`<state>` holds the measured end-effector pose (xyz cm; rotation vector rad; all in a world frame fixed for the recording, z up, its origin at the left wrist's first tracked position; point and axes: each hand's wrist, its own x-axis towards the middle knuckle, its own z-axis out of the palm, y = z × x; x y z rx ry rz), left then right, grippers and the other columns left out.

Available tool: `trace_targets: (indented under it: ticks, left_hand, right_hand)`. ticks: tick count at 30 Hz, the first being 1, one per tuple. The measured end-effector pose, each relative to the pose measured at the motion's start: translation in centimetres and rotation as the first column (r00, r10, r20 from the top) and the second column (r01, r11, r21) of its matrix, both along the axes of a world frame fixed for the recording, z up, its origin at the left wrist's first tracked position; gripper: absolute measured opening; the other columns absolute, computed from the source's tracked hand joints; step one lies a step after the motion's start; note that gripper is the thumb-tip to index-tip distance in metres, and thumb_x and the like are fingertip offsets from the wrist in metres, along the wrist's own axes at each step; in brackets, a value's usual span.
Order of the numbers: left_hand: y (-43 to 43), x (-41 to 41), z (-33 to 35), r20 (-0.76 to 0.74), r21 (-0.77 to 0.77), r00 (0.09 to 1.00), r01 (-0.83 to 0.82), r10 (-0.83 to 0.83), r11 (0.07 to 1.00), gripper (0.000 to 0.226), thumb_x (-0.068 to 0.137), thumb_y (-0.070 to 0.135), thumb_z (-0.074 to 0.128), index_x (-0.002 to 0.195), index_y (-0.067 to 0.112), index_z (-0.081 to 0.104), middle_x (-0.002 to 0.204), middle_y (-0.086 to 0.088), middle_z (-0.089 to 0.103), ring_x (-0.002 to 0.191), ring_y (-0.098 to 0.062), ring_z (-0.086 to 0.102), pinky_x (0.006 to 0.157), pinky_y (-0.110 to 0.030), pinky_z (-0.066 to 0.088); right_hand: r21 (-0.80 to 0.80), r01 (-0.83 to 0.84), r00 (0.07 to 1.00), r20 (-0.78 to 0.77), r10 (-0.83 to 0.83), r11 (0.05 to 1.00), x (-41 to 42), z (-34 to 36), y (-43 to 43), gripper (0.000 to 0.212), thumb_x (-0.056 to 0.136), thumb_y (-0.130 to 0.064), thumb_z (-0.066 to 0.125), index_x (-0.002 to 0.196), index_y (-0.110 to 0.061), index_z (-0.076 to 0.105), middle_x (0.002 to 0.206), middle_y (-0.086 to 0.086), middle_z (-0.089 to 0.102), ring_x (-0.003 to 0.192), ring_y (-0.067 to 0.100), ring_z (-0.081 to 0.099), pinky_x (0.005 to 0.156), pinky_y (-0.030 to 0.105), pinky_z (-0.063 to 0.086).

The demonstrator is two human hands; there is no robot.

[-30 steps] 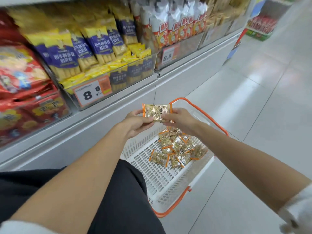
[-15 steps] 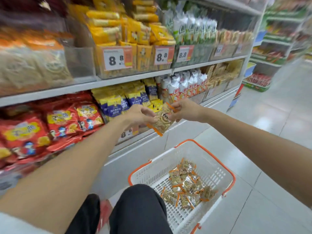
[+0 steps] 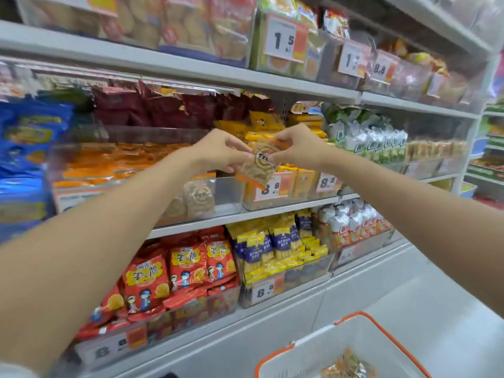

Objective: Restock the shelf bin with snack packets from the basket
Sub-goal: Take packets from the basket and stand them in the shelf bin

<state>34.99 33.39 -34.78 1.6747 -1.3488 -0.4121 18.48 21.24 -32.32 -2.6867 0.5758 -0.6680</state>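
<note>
A small clear snack packet with orange edges and a round brown label hangs between both hands at middle-shelf height. My left hand pinches its left side and my right hand pinches its upper right corner. Just below and to the left stands a clear shelf bin that holds matching round-label packets. The white basket with orange rim sits at the bottom right, with more packets inside it.
Neighbouring bins hold yellow boxes, red bags, yellow-and-blue bags and white bags. Price tags hang on the bin fronts. Grey floor lies to the right of the shelving.
Both hands have lifted the packet from over the basket up to the middle shelf. The view has tilted upward, and the basket has dropped to the bottom right corner.
</note>
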Motion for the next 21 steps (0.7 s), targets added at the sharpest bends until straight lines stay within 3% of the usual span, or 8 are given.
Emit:
trace_targets:
  ticks: [4, 7, 10, 14, 17, 21]
  left_hand:
    - [0.9, 5.0, 2.8, 0.021, 0.022, 0.999, -0.05, 0.05, 0.998, 0.023, 0.084, 0.024, 0.073, 0.105, 0.014, 0.072, 0.093, -0.008, 0.074, 0.087, -0.015, 0.071, 0.079, -0.027, 0.059]
    - [0.3, 8.6, 3.9, 0.037, 0.091, 0.998, -0.061, 0.058, 0.994, 0.018, 0.086, 0.025, 0.071, 0.103, 0.016, 0.071, 0.095, -0.006, 0.074, 0.087, -0.013, 0.071, 0.079, -0.028, 0.058]
    - [-1.7, 11.5, 3.7, 0.051, 0.151, 0.995, -0.091, 0.084, 0.984, 0.026, 0.087, 0.028, 0.07, 0.109, 0.016, 0.065, 0.099, -0.005, 0.072, 0.09, -0.013, 0.07, 0.076, -0.026, 0.058]
    - [-5.0, 14.7, 2.4, 0.064, 0.224, 0.996, -0.082, 0.069, 0.971, 0.022, 0.088, 0.033, 0.068, 0.106, 0.02, 0.065, 0.095, 0.0, 0.071, 0.09, -0.012, 0.069, 0.072, -0.023, 0.055]
    - [-6.8, 16.8, 1.2, 0.129, 0.232, 0.988, -0.109, 0.081, 0.967, 0.014, 0.084, 0.028, 0.073, 0.093, 0.018, 0.07, 0.08, 0.003, 0.071, 0.078, -0.009, 0.068, 0.064, -0.02, 0.051]
    - [-8.7, 18.8, -1.0, 0.348, 0.189, 0.934, -0.154, 0.08, 0.97, 0.011, 0.076, 0.015, 0.081, 0.074, 0.009, 0.071, 0.059, 0.006, 0.063, 0.055, -0.004, 0.055, 0.055, -0.022, 0.044]
  right_hand:
    - [-0.066, -0.055, 0.997, 0.053, 0.058, 0.996, 6.0, 1.9, 0.1, 0.009, 0.079, -0.016, 0.076, 0.084, -0.021, 0.071, 0.066, -0.008, 0.059, 0.061, 0.006, 0.05, 0.062, 0.026, 0.043]
    - [-0.19, -0.059, 0.998, -0.003, 0.059, 0.98, 10.0, 3.0, -0.4, 0.016, 0.08, -0.018, 0.075, 0.096, -0.015, 0.074, 0.081, 0.003, 0.07, 0.076, 0.018, 0.063, 0.069, 0.032, 0.05]
    - [-0.327, -0.056, 0.995, -0.097, 0.025, 0.943, 13.5, 3.8, -1.6, 0.03, 0.083, -0.021, 0.072, 0.111, -0.011, 0.071, 0.097, 0.009, 0.071, 0.091, 0.023, 0.063, 0.068, 0.029, 0.042]
    - [-0.437, -0.079, 0.969, -0.244, -0.034, 0.896, 17.3, 3.4, -3.3, 0.029, 0.085, -0.023, 0.069, 0.108, -0.006, 0.067, 0.104, 0.011, 0.065, 0.103, 0.03, 0.059, 0.068, 0.022, 0.032]
    - [-0.471, -0.114, 0.928, -0.365, -0.076, 0.875, 20.0, 1.6, -4.2, 0.035, 0.088, -0.025, 0.067, 0.118, -0.008, 0.063, 0.118, 0.01, 0.062, 0.11, 0.031, 0.059, 0.082, 0.031, 0.047]
    - [-0.512, -0.121, 0.887, -0.44, -0.139, 0.851, 23.0, -0.8, -4.7, 0.032, 0.089, -0.018, 0.066, 0.12, -0.012, 0.061, 0.121, 0.01, 0.063, 0.106, 0.029, 0.061, 0.074, 0.029, 0.047]
